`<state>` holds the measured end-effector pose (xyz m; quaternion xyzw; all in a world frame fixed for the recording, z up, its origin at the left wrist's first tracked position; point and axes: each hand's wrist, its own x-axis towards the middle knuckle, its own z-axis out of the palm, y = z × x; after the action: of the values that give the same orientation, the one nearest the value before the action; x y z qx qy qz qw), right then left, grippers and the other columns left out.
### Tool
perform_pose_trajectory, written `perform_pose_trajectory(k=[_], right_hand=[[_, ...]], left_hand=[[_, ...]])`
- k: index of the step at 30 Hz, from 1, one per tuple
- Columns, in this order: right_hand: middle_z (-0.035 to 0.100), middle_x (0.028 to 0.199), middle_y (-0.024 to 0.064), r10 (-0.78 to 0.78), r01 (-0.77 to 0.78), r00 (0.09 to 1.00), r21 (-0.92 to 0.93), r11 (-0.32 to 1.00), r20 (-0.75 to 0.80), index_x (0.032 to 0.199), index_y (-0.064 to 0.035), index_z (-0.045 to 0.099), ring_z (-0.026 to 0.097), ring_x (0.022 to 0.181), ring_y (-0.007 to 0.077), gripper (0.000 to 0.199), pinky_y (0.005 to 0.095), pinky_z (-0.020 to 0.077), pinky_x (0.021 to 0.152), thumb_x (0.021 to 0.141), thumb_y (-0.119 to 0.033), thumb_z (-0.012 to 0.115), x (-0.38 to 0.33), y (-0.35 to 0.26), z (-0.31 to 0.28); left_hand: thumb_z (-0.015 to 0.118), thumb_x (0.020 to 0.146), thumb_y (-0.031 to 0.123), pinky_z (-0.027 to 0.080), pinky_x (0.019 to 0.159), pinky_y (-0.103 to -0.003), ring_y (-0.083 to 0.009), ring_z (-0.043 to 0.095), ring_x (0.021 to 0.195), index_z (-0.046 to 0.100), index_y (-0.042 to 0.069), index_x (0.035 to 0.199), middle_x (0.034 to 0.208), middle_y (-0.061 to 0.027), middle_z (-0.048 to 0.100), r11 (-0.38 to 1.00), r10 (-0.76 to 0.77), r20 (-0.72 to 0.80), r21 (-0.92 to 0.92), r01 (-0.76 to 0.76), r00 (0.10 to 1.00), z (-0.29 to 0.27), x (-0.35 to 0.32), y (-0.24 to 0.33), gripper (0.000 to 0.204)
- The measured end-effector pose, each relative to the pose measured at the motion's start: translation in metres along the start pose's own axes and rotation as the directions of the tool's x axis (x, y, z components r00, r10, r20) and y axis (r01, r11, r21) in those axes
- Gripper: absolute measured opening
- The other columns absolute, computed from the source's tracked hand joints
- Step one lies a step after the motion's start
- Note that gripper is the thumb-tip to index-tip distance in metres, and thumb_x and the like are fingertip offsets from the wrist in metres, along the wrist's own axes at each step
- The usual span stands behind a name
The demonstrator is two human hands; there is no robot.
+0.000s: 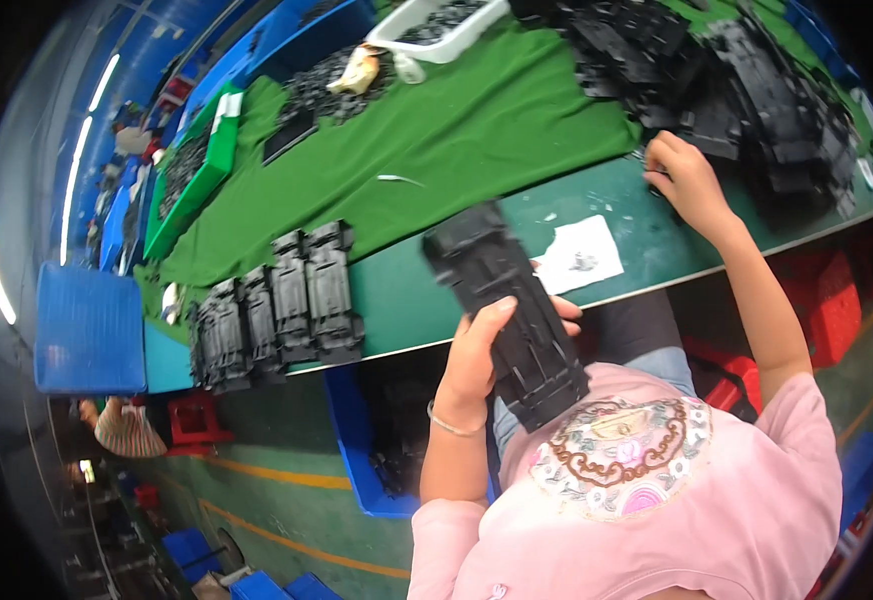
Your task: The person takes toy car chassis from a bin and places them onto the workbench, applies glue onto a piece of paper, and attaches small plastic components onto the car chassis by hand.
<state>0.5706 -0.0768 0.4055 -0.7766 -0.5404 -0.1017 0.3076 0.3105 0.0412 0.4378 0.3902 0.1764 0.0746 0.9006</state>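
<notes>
My left hand (469, 365) is wrapped round a long black plastic chassis-like part (517, 320), held tilted in front of my body over the table's near edge. The far end of this part is slightly blurred. Out to the right, my right hand (692, 185) is down at the green table with its fingers curled together; something small and dark shows at the fingertips, too small to name. Just beyond that hand lies a heap of similar black parts (782, 110). Several more such black parts (302, 295) stand in a row at the left along the table's edge.
A white paper (602, 250) lies on the table between my hands. Green cloth (457, 130) covers the far side, with small black pieces (322, 85), a white tray (447, 45) and a green bin (219, 150). Beneath the table is a blue bin (352, 440).
</notes>
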Motion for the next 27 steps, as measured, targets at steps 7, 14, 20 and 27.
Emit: perform_pose_trajectory(k=[7,14,20,27], right_hand=[[0.046,0.075,0.0029,0.121,-0.17,0.985,0.655,0.736,0.12,0.08,-0.0011,0.044,0.043,0.071,0.0089,0.005,0.0193,0.0338,0.066,0.079,-0.005,0.042,0.008,-0.083,-0.015],[0.031,0.075,0.0012,0.129,-0.17,0.985,0.661,0.731,0.111,0.079,-0.0046,0.035,0.032,0.072,0.009,0.008,0.0182,0.0267,0.068,0.083,-0.011,0.038,-0.033,-0.049,-0.003],[0.041,0.079,-0.001,0.678,-0.296,0.708,0.788,0.54,-0.199,0.088,-0.006,0.046,0.04,0.074,0.0071,0.017,0.0188,0.0331,0.066,0.083,-0.022,0.043,-0.046,-0.054,0.01],[0.042,0.077,0.0,0.398,-0.309,0.907,0.856,0.414,0.135,0.082,-0.0042,0.043,0.041,0.073,0.008,0.012,0.02,0.0341,0.066,0.078,-0.013,0.05,-0.042,-0.109,0.007]], left_hand=[[0.039,0.081,0.041,0.046,0.048,-0.027,-0.0173,0.055,0.055,0.045,0.003,0.093,0.074,-0.0112,0.057,0.899,-0.429,0.132,0.157,0.409,0.893,0.017,0.015,-0.004,0.04],[0.017,0.084,0.045,0.051,0.054,-0.038,-0.0304,0.058,0.061,0.043,-0.001,0.097,0.072,-0.0199,0.055,0.953,-0.263,0.379,-0.039,0.3,0.887,0.016,0.026,-0.019,0.054],[0.038,0.081,0.024,0.046,0.054,-0.024,-0.0217,0.058,0.072,0.041,-0.002,0.11,0.1,-0.0215,0.051,0.965,0.189,0.505,-0.255,-0.064,0.842,0.001,0.028,-0.043,0.039],[0.038,0.085,0.03,0.028,0.089,-0.024,-0.0137,0.038,0.101,0.034,0.002,0.118,0.113,-0.0064,0.041,0.823,0.062,-0.085,0.568,-0.003,0.994,0.013,-0.01,-0.072,0.043]])
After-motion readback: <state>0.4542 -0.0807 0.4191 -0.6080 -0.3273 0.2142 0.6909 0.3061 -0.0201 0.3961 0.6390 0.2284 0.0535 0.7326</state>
